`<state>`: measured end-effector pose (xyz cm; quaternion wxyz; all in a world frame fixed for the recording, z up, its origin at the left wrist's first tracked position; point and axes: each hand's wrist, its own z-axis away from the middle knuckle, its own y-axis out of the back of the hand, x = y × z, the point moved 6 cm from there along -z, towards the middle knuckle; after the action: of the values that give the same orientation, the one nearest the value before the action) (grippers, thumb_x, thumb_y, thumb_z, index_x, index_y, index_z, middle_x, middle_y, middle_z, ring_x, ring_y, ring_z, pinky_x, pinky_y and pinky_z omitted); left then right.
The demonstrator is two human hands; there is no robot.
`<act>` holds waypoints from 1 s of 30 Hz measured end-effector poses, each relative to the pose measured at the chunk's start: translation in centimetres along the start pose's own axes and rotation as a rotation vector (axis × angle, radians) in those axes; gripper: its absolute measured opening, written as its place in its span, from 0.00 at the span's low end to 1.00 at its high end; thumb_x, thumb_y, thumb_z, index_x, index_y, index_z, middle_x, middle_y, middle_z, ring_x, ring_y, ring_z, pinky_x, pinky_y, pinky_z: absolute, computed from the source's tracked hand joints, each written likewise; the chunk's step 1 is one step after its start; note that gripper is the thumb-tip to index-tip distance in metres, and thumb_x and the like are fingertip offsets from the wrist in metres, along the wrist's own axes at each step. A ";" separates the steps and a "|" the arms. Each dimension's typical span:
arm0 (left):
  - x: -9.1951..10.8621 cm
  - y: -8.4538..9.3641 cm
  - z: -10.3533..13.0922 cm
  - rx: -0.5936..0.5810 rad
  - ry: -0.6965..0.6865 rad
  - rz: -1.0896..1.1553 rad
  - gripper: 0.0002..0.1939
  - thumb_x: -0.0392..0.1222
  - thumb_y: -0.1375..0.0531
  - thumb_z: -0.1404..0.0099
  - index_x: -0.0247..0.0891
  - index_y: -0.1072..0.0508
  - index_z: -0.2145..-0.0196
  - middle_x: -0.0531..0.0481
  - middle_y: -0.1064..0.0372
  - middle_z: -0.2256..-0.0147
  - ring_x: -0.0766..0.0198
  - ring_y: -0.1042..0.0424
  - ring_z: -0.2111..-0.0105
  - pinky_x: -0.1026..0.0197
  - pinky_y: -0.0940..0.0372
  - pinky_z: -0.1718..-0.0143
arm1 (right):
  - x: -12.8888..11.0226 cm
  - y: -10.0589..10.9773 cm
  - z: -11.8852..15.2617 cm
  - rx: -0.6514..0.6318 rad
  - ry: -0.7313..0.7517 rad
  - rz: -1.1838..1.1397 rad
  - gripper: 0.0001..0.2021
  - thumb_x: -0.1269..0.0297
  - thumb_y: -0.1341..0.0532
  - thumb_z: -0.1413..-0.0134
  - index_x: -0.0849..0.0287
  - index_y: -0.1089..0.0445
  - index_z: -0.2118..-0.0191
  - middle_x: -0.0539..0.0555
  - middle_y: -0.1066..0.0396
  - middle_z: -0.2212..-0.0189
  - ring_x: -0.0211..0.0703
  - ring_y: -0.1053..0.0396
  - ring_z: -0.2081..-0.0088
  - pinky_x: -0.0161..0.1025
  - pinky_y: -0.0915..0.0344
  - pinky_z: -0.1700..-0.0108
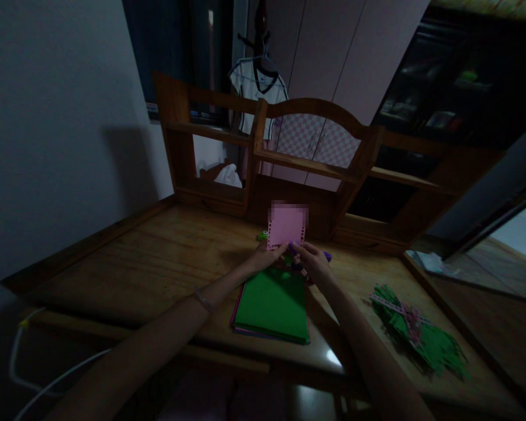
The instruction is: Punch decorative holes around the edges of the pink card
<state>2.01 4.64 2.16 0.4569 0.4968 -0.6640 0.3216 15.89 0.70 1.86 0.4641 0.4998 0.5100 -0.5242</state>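
A pink sheet of paper (287, 227) stands upright above the desk, with rows of small notches or holes along its side and lower edges. My left hand (266, 257) pinches its lower left part. Closed at the paper's lower right edge, my right hand (313, 261) has a small purple object (293, 248) at its fingertips, whose kind is too dark to make out. Just below both hands lies a stack of green paper (272, 307), with other coloured sheets showing at its edges. Small dark and coloured items between the hands are partly hidden.
Green paper strips (421, 333) with a pink band across them lie on the right of the wooden desk (149, 257). A small green item (262, 235) sits behind my left hand. A wooden shelf unit (307, 161) rises at the back. A white cable (15, 351) hangs at lower left.
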 end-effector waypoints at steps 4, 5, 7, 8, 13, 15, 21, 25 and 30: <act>0.2 0.1 0.1 0.024 0.000 -0.021 0.16 0.47 0.40 0.41 0.32 0.26 0.62 0.42 0.25 0.61 0.56 0.27 0.60 0.54 0.33 0.53 | 0.0 -0.2 0.1 -0.008 -0.018 0.009 0.18 0.50 0.33 0.59 0.57 0.28 0.65 0.48 0.31 0.80 0.33 0.38 0.82 0.30 0.43 0.82; 0.1 0.0 0.1 0.019 -0.003 -0.009 0.16 0.47 0.40 0.41 0.32 0.26 0.62 0.42 0.25 0.61 0.56 0.27 0.60 0.53 0.33 0.53 | -0.1 -0.2 0.1 0.002 -0.015 -0.010 0.18 0.50 0.32 0.59 0.57 0.28 0.65 0.48 0.31 0.79 0.33 0.38 0.82 0.30 0.42 0.81; 0.0 -0.2 0.0 -0.009 -0.006 0.024 0.16 0.47 0.41 0.41 0.32 0.26 0.60 0.42 0.25 0.59 0.56 0.27 0.59 0.53 0.33 0.53 | 0.0 -0.1 -0.1 0.018 -0.008 -0.053 0.18 0.51 0.32 0.60 0.57 0.28 0.65 0.48 0.30 0.77 0.33 0.37 0.81 0.30 0.41 0.80; -0.2 -0.2 -0.1 -0.025 -0.010 0.036 0.16 0.47 0.41 0.40 0.32 0.26 0.60 0.41 0.26 0.59 0.56 0.27 0.59 0.52 0.33 0.53 | 0.0 0.0 -0.1 0.018 -0.011 -0.072 0.17 0.52 0.31 0.61 0.57 0.28 0.66 0.48 0.30 0.77 0.33 0.37 0.80 0.30 0.41 0.80; -0.9 -0.1 -0.4 -0.047 -0.022 0.005 0.16 0.47 0.41 0.40 0.33 0.26 0.60 0.42 0.27 0.56 0.57 0.28 0.56 0.52 0.34 0.50 | 0.5 0.2 -0.4 -0.001 -0.055 -0.125 0.17 0.52 0.32 0.60 0.58 0.30 0.67 0.47 0.34 0.80 0.32 0.38 0.81 0.28 0.45 0.82; -1.2 -0.1 -0.5 -0.041 -0.027 -0.011 0.16 0.47 0.41 0.40 0.33 0.27 0.59 0.42 0.27 0.56 0.57 0.29 0.55 0.52 0.35 0.49 | 0.5 0.3 -0.3 0.001 -0.054 -0.133 0.17 0.52 0.32 0.59 0.59 0.30 0.68 0.47 0.35 0.81 0.32 0.39 0.82 0.28 0.46 0.83; -1.0 -0.1 -0.4 -0.029 -0.033 -0.005 0.16 0.46 0.40 0.41 0.33 0.26 0.59 0.42 0.26 0.59 0.57 0.28 0.57 0.51 0.34 0.50 | 0.5 0.2 -0.5 0.005 -0.052 -0.154 0.17 0.53 0.31 0.62 0.59 0.30 0.69 0.48 0.34 0.81 0.33 0.37 0.80 0.29 0.42 0.80; -0.5 -0.3 -0.2 -0.036 -0.010 0.024 0.17 0.46 0.40 0.41 0.33 0.27 0.57 0.42 0.26 0.58 0.57 0.28 0.58 0.51 0.33 0.51 | 1.0 0.4 -1.0 0.007 -0.045 -0.160 0.17 0.53 0.30 0.64 0.59 0.30 0.70 0.48 0.33 0.80 0.33 0.35 0.79 0.30 0.38 0.77; -0.3 -0.3 -0.2 -0.051 -0.013 0.059 0.18 0.46 0.40 0.40 0.33 0.28 0.56 0.42 0.27 0.56 0.56 0.28 0.57 0.50 0.34 0.50 | 1.4 0.4 -1.1 -0.013 -0.078 -0.186 0.18 0.54 0.29 0.63 0.61 0.29 0.68 0.49 0.33 0.79 0.33 0.36 0.79 0.29 0.39 0.78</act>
<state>2.42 4.81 1.89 0.4556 0.4673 -0.6892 0.3147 16.23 1.82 0.46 0.4361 0.4265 0.5393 -0.5805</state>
